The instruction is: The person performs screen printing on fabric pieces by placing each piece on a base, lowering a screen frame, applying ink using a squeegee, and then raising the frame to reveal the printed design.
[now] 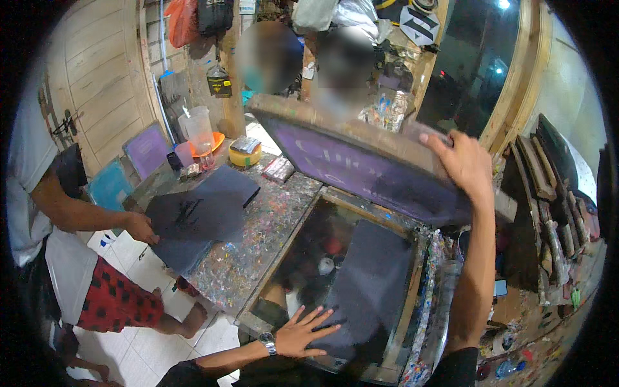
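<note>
My left hand (302, 333) lies with fingers spread on the lower end of a dark sheet (371, 277) resting on a glass-topped frame (296, 248). My right hand (461, 161) grips the top edge of a screen frame (361, 171) with purple mesh and pale lettering, tilted up above the glass. To the left, a co-worker's hand (142, 228) holds a dark sheet (200, 216) with a black printed mark, over other dark sheets (232, 184) on the paint-spattered table (238, 271).
A co-worker (77, 271) stands at the left. A pitcher (198, 132), yellow container (244, 151) and purple panel (145, 147) are at the back left. Stacked boards (541, 206) crowd the right, near a phone (500, 288). Bags (184, 19) hang on the wall beside a dark window (471, 77).
</note>
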`<state>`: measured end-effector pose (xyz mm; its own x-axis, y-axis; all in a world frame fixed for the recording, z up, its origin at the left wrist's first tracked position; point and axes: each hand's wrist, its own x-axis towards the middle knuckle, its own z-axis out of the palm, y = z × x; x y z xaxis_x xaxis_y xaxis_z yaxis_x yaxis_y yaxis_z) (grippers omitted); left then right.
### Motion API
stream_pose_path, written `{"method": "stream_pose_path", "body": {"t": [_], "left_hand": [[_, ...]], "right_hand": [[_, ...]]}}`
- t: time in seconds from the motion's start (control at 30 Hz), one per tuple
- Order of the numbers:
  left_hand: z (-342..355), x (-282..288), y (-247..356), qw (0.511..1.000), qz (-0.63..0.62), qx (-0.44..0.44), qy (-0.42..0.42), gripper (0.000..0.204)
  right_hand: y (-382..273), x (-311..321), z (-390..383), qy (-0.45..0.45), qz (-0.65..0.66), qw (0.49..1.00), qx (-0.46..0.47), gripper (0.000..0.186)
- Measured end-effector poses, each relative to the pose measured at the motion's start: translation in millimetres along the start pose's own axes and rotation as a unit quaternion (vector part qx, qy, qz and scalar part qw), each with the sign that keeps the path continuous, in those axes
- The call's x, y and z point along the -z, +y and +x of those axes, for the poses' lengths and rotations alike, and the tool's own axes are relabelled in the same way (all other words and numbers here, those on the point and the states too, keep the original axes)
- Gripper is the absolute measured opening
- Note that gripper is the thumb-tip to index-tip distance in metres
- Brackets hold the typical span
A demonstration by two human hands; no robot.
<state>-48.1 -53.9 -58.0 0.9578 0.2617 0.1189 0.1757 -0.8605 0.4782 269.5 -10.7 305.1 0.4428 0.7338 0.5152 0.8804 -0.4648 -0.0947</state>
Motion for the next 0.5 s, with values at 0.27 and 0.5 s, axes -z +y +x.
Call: {"method": "stream_pose_path", "body": {"t": [0.27, 0.5], "left_hand": [[28, 71, 2, 0.671, -0.594, 0.174, 0.409, 0.062], [-35, -12, -47, 0.687, -0.535, 0.36, 0.336, 0.048]], "right_hand": [[-17, -93, -221, 0.051, -0.013, 0.983, 0.174, 0.047], [7, -163, -291, -0.28, 0.087, 0.947, 0.133, 0.033]]}}
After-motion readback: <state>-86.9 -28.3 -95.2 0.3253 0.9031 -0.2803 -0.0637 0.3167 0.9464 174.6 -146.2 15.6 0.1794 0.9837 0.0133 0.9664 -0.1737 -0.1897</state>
